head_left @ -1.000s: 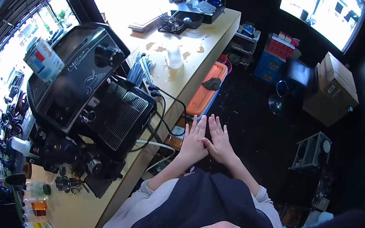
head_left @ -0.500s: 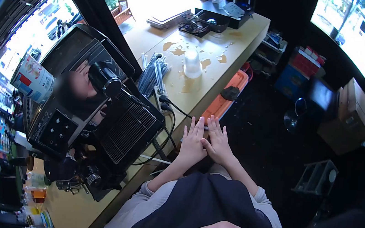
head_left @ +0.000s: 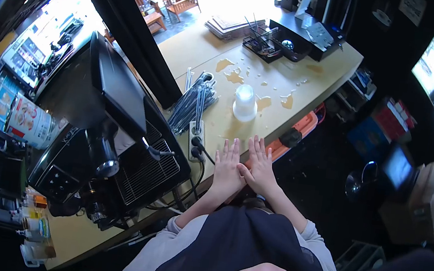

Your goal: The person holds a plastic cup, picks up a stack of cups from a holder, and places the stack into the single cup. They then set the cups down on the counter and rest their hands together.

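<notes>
Both hands are held out in front of my apron, backs up, fingers apart, with nothing in them. My left hand (head_left: pixel 229 169) and my right hand (head_left: pixel 261 168) touch near the thumbs, by the counter's edge. Beyond them on the wooden counter (head_left: pixel 184 49) stands a translucent plastic cup (head_left: pixel 245 103) upside down. Brown liquid puddles (head_left: pixel 233 76) lie around the cup. To its left are a bundle of wrapped straws (head_left: pixel 193 105) and a power strip (head_left: pixel 197 138) with black plugs. A coffee machine (head_left: pixel 149 173) stands at the left.
Farther back are a stack of papers (head_left: pixel 231 26), a black tray (head_left: pixel 289 43) and a small rack (head_left: pixel 261 48). An orange tray (head_left: pixel 306 126) with a dark lump is beside the counter. Cardboard boxes (head_left: pixel 419 200) stand at the right, and bottles (head_left: pixel 36 227) at the lower left.
The view has turned left and up, so the counter items appear farther right and the coffee machine is seen from another angle. Both hands keep the same pose against my body.
</notes>
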Motion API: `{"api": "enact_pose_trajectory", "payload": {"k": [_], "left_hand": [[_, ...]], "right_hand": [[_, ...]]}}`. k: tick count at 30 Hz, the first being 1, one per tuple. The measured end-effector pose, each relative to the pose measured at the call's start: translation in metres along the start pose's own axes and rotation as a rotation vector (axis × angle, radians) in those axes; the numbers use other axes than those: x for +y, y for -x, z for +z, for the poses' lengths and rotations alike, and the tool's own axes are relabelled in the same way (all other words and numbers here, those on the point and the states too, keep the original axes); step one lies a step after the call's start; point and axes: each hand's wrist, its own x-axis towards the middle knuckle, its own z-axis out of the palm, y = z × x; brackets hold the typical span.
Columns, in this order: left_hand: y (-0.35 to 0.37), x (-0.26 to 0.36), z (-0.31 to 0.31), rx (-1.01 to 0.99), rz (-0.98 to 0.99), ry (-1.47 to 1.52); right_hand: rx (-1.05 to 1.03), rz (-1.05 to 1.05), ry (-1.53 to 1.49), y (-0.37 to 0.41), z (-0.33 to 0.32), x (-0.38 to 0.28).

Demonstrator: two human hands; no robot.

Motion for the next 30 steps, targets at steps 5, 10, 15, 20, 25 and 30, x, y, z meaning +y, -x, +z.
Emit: {"api": "enact_pose_trajectory", "payload": {"k": [5,10,15,20,25,30], "left_hand": [[-0.051,0.002,0.008,0.032,-0.114,-0.032],[-0.085,-0.007,0.030,0.092,-0.205,-0.010],[-0.111,-0.015,0.042,0.150,-0.283,0.028],[-0.119,-0.016,0.045,0.132,-0.407,-0.007],[-0.131,-0.019,0.057,0.143,-0.533,-0.041],[-0.142,-0.024,0.074,0.237,-0.495,-0.033]], "right_hand": [[0.001,-0.049,0.035,-0.047,-0.012,0.032],[0.000,-0.086,-0.019,-0.079,-0.010,0.061],[0.218,-0.236,-0.379,-0.130,-0.012,0.083],[0.219,-0.228,-0.485,-0.186,-0.003,0.095],[0.062,-0.242,-0.626,-0.211,0.009,0.118],[0.042,-0.271,-0.612,-0.199,-0.003,0.122]]}}
